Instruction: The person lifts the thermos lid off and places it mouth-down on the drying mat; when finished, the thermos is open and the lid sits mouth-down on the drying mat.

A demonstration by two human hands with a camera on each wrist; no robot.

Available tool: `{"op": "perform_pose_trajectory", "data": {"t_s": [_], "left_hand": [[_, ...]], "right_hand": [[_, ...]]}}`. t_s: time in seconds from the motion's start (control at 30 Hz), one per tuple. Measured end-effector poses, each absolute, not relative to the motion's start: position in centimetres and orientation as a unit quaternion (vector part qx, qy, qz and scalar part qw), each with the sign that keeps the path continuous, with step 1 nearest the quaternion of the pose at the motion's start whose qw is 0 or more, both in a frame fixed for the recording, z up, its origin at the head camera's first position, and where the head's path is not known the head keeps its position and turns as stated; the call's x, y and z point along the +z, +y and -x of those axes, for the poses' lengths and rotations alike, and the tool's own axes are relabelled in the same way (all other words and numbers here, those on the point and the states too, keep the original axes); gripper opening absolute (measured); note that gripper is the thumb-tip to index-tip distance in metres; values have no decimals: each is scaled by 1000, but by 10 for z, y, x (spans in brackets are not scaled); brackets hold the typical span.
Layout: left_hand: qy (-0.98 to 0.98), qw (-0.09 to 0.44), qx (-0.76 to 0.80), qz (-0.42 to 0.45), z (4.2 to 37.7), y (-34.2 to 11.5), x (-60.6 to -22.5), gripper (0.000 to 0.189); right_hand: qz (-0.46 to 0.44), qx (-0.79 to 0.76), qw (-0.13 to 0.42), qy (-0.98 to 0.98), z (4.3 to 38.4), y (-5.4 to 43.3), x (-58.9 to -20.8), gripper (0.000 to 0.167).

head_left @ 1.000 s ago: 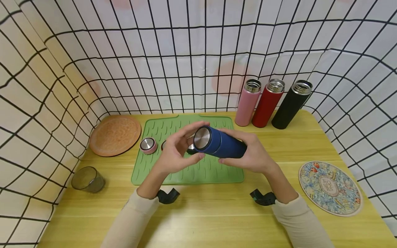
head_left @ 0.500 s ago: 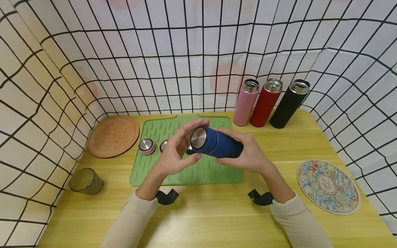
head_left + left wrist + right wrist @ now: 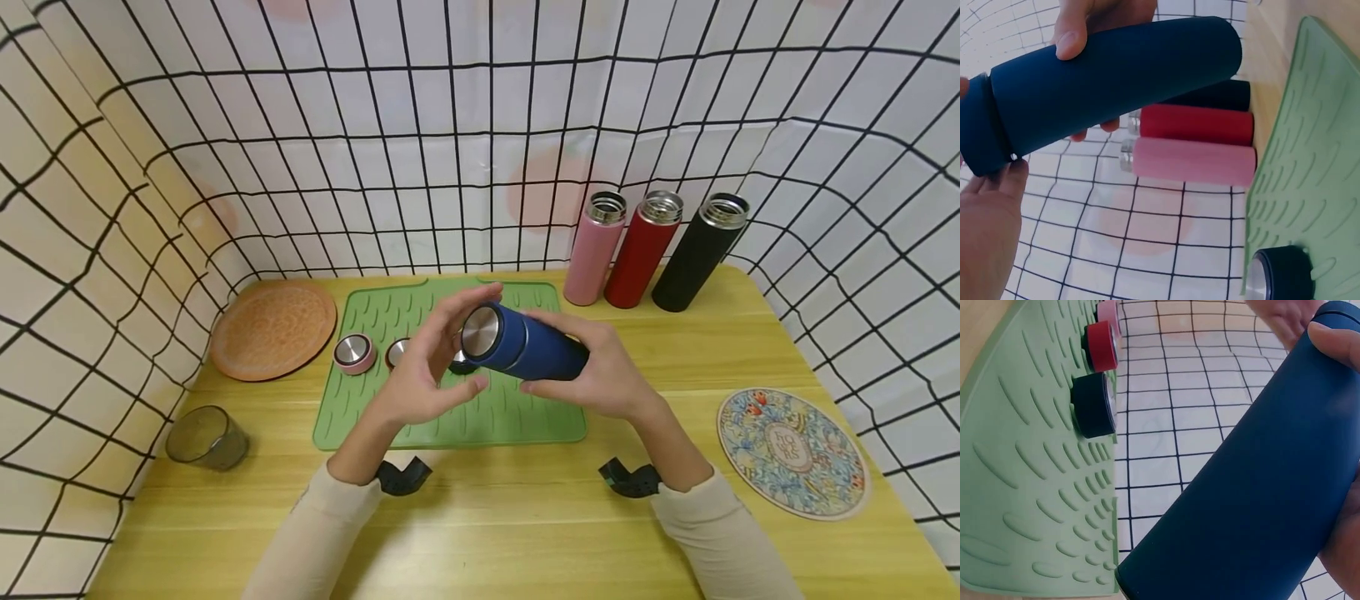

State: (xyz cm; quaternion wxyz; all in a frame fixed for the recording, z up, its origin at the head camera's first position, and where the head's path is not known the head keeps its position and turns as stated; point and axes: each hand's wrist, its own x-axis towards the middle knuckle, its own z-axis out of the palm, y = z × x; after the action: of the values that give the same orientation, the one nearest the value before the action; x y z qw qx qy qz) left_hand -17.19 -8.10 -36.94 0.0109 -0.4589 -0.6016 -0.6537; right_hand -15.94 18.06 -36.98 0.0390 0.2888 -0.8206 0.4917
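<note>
My right hand [image 3: 607, 371] grips the body of a blue thermos bottle [image 3: 551, 350], held tilted above the green mat [image 3: 517, 425]. Its blue lid [image 3: 498, 337] with a steel top sits on the bottle's end and points left. My left hand [image 3: 420, 367] is spread around that lid, thumb below and fingers above. In the left wrist view, the left fingertips [image 3: 1016, 175] lie at the lid's lower edge; whether they touch it I cannot tell. On the mat lie a pink lid [image 3: 354, 353], a red lid [image 3: 396, 353] partly hidden by my left hand, and a black lid [image 3: 461, 363].
Lidless pink [image 3: 595, 258], red [image 3: 642, 258] and black [image 3: 693, 262] bottles stand upright at the back right. A round orange mat [image 3: 273, 329] and a glass [image 3: 208, 437] are on the left, a patterned round mat [image 3: 793, 454] on the right. Black-lined fabric walls surround the table.
My left fingers and thumb have spread a little away from the lid. The bottle stays held by my right hand at nearly the same tilt.
</note>
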Motion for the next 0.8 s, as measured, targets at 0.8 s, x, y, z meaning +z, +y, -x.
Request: {"op": "perform_pose_trajectory", "data": {"t_s": [0.8], "left_hand": [[-656,27,-661,363,169,-80,-370,77]], "right_hand": [[-284,482,47,-827,161,181,-369,80]]}}
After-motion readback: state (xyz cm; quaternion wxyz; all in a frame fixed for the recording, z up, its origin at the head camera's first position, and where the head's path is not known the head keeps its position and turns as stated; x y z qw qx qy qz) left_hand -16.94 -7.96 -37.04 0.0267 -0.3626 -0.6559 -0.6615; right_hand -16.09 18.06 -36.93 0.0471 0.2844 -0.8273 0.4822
